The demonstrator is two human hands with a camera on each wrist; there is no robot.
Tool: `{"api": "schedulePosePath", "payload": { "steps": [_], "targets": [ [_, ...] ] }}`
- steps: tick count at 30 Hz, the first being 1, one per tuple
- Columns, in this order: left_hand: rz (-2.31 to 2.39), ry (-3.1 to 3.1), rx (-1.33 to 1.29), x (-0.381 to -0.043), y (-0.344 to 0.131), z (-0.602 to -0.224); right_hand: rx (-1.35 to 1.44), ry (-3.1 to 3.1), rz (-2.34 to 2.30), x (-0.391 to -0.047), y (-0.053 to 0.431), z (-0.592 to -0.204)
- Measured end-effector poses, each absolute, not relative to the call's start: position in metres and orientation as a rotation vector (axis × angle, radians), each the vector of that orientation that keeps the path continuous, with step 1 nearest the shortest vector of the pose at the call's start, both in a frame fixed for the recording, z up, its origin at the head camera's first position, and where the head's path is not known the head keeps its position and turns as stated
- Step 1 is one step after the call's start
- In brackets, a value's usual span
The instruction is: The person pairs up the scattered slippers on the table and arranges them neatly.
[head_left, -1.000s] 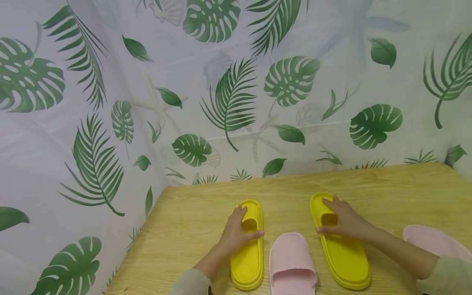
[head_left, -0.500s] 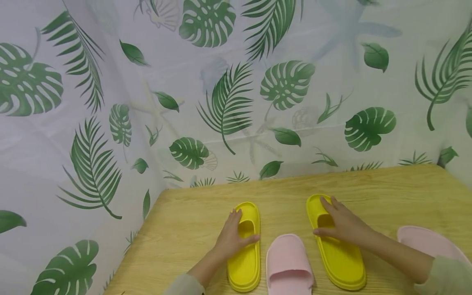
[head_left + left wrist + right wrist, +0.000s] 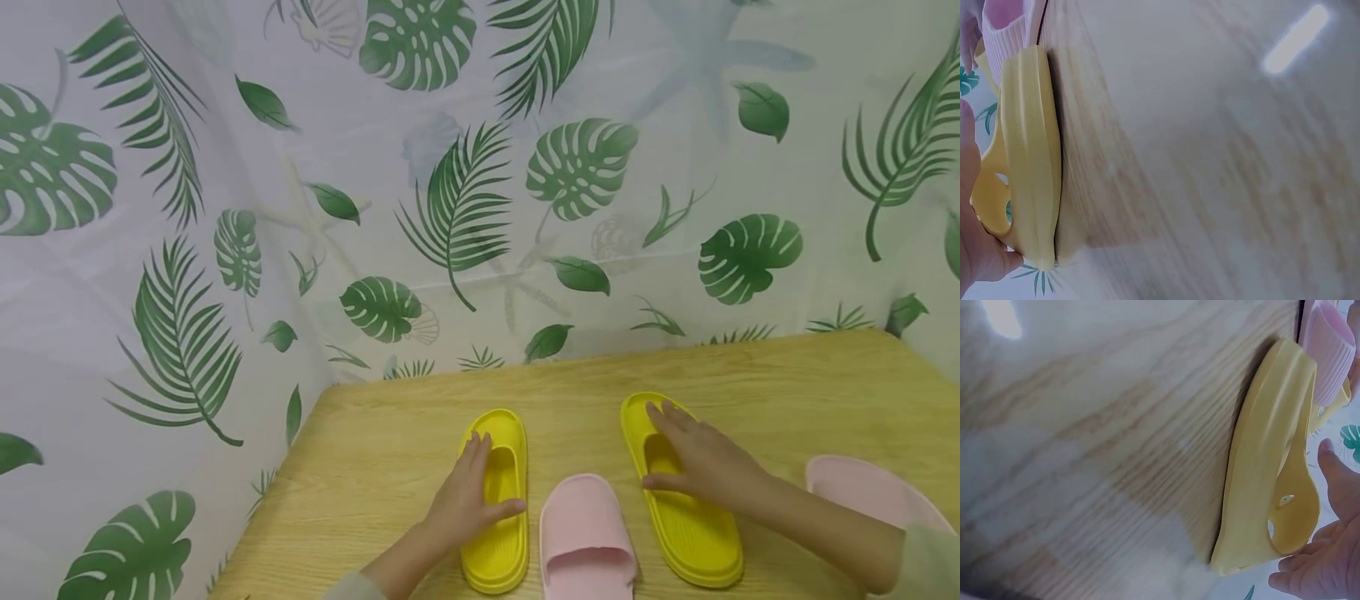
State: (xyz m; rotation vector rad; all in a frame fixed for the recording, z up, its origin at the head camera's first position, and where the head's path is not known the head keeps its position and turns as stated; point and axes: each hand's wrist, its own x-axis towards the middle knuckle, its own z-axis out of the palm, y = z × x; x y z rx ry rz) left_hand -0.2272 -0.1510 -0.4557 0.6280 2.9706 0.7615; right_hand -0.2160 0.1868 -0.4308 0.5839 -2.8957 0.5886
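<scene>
On the wooden tabletop lie two yellow slippers, toes facing away. My left hand [image 3: 459, 504] is over the left yellow slipper [image 3: 495, 560], fingers stretched along its strap and thumb spread across the opening. Over the right yellow slipper [image 3: 699, 546] is my right hand [image 3: 705, 462], its fingers extended at the strap and the thumb near the inner side. In the left wrist view, the left fingers lie close to the toe end of the yellow slipper [image 3: 1029, 150]. The right wrist view shows the thumb raised apart from the yellow slipper [image 3: 1260, 469].
Between the yellow slippers sits a pink slipper [image 3: 585, 518], its heel cut off by the frame's bottom. Another pink slipper [image 3: 870, 492] is at the right, partly behind the right forearm. A leaf-patterned curtain [image 3: 480, 250] borders the wooden table [image 3: 390, 442] at the back and left.
Both hands have loosened and drawn slightly back toward me from the yellow slippers' straps. The slippers keep their places relative to the table, while the view has shifted slightly.
</scene>
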Motion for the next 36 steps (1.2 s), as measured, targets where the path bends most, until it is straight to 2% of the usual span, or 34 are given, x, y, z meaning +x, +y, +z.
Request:
{"api": "schedulePosePath", "payload": {
  "steps": [13,19,36],
  "targets": [
    [0.503,3.032,0.734,-0.210,-0.154,-0.448,0.656,-2.860,0.416,-0.202,0.184,-0.426],
    [0.379,3.060,0.861,-0.202,-0.154,-0.447,0.667,-2.865,0.386,-0.194,0.185,-0.425],
    [0.235,3.014,0.984,-0.181,-0.160,-0.450,0.748,-2.866,0.337,-0.173,0.191,-0.431]
  ]
}}
